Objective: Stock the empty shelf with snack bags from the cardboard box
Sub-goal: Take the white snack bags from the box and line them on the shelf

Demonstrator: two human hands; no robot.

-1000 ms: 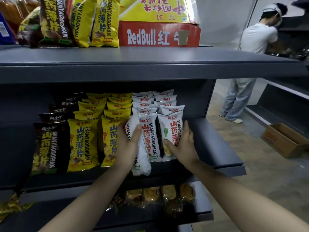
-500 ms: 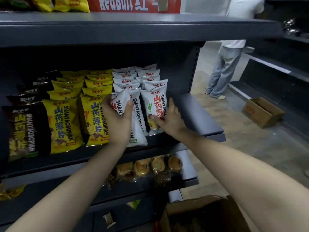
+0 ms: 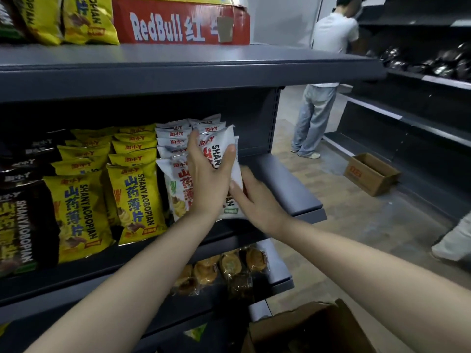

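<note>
The white snack bag (image 3: 222,149) stood tilted at the front of the right-hand white column on the middle shelf (image 3: 285,182). It was clamped in the left hand (image 3: 207,184), w/ fingers round its left side & thumb on its right edge.

Half a sec earlier that same grip sat one column further left, w/ the bag leaning there. It had since shifted right, to the spot where the right hand had been steadying the front pkt.

The right hand (image 3: 257,202) had dropped lower & met the bag just under the left thumb, at its lower right edge. Its thumb lay on the bag's front w/ fingers alongside. It was too blurred to tell whether it pinched or only pressed.

Just left of the grip, beside the left wrist, stood the front white bag (image 3: 178,189) of the neighbouring column. Behind the hands ran the stacked white bags (image 3: 175,135). Further left of the grip came yellow bags (image 3: 135,197), then black bags (image 3: 20,225).

Below the forearms lay wrapped pastries (image 3: 224,268) on the lower shelf. By the right forearm, nearest the camera, was the cardboard box (image 3: 305,329).

Above the grip, a RedBull carton (image 3: 178,26) showed in full, vs only its lower strip before. Another person (image 3: 328,36) stood well off to the right.
</note>
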